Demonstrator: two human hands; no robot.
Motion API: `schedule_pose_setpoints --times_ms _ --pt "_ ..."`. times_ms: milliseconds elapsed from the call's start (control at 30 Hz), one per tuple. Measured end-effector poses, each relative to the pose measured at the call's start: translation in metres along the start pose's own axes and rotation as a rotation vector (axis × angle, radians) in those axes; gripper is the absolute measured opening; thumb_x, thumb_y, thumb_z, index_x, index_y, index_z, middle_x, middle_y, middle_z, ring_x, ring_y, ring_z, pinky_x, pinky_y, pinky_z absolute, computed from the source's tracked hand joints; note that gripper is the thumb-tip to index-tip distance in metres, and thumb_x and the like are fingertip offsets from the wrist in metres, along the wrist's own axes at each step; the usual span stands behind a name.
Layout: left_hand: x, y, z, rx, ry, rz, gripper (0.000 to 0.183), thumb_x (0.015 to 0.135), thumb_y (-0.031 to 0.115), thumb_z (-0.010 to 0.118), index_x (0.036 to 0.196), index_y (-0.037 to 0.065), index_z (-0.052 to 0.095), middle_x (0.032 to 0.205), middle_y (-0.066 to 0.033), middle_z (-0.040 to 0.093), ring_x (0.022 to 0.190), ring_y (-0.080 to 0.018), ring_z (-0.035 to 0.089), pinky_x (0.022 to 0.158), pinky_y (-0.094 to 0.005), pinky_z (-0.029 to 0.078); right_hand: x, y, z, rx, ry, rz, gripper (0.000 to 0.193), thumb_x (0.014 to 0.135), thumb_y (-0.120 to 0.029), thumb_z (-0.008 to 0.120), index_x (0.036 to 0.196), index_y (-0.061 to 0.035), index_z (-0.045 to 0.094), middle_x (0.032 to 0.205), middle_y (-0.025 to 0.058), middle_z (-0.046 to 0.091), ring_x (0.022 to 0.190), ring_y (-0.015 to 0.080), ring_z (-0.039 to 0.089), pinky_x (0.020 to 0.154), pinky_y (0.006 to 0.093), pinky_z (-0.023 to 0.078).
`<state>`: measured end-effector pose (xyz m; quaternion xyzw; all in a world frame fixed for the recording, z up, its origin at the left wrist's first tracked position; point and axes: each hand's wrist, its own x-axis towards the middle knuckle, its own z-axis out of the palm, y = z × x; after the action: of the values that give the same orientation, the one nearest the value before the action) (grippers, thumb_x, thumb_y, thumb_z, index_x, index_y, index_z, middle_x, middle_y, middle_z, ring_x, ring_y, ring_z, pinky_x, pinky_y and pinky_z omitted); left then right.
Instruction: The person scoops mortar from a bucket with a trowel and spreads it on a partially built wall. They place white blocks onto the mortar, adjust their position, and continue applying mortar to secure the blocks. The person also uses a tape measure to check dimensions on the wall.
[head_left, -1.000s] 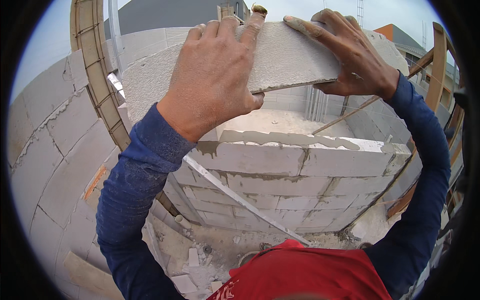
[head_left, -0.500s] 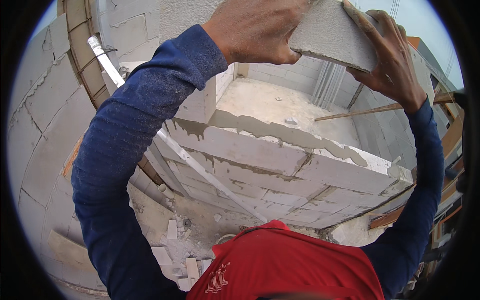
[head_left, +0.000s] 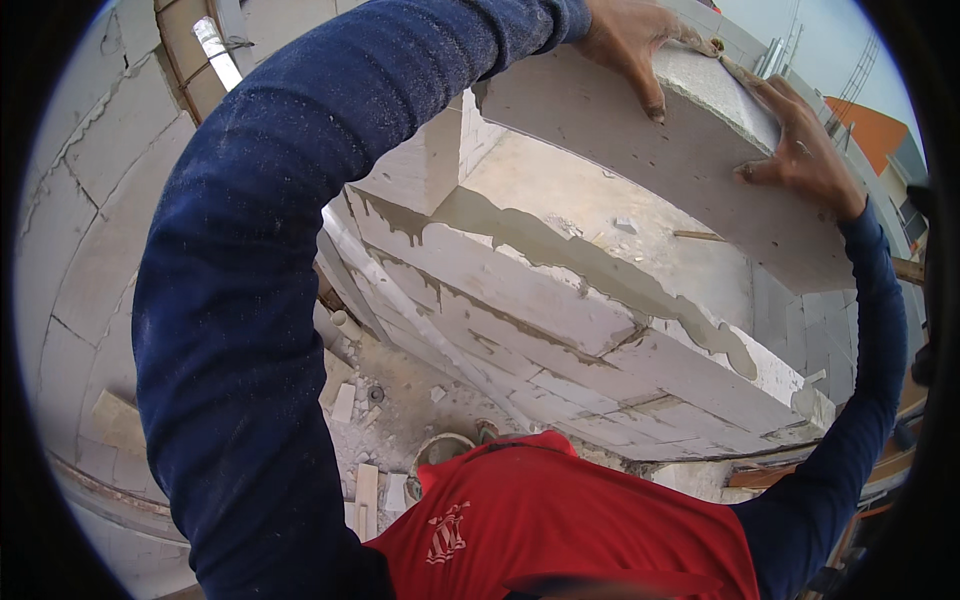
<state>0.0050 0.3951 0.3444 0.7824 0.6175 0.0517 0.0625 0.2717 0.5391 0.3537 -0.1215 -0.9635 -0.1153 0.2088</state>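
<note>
A long, pale grey lightweight concrete block [head_left: 640, 165] is raised in both my hands above a low block wall [head_left: 560, 345]. My left hand [head_left: 632, 50] grips its upper edge near the middle, with the thumb down on the near face. Farther right, my right hand [head_left: 805, 155] clasps the same upper edge, its thumb also against that face. Beneath the block, apart from it, a band of wet grey mortar [head_left: 600, 270] lies along the wall's top course. Some mortar has dripped down the wall's near side at the left.
A standing block [head_left: 410, 170] rises at the wall's left end. A whitish pole [head_left: 375, 285] leans across the wall's near side. Below, a bucket [head_left: 442, 450] and block scraps [head_left: 366, 495] lie on the dusty floor. A tall block wall [head_left: 75, 240] stands on the left.
The block has turned, so its long near face now shows, and it reaches farther right over the wall. Both my hands now hold its upper edge, closer together; my left arm extends farther.
</note>
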Motion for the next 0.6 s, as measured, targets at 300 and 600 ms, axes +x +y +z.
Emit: schedule_pose_setpoints --times_ms 300,600 --pt "0.005 -0.032 0.042 -0.25 -0.227 -0.033 0.086 0.088 0.056 0.074 0.156 0.012 0.045 0.158 -0.0148 0.048 0.147 -0.0329 0.041 0.122 -0.0438 0.032 -0.015 0.009 0.051 0.155 -0.214 0.037 0.116 0.051 -0.041 0.094 0.146 0.0087 0.051 0.14 0.0326 0.055 0.133 0.0466 0.05 0.118 0.0485 0.035" --pt "-0.007 -0.025 0.08 -0.039 0.083 -0.037 0.111 0.061 0.061 0.092 0.141 -0.006 0.055 0.122 -0.0315 0.067 0.108 -0.0391 0.071 0.098 -0.0428 0.058 -0.014 -0.004 0.085 0.198 -0.324 -0.064 0.118 0.052 -0.052 0.098 0.146 0.0041 0.053 0.131 0.0283 0.061 0.127 0.0408 0.055 0.109 0.0464 0.042"
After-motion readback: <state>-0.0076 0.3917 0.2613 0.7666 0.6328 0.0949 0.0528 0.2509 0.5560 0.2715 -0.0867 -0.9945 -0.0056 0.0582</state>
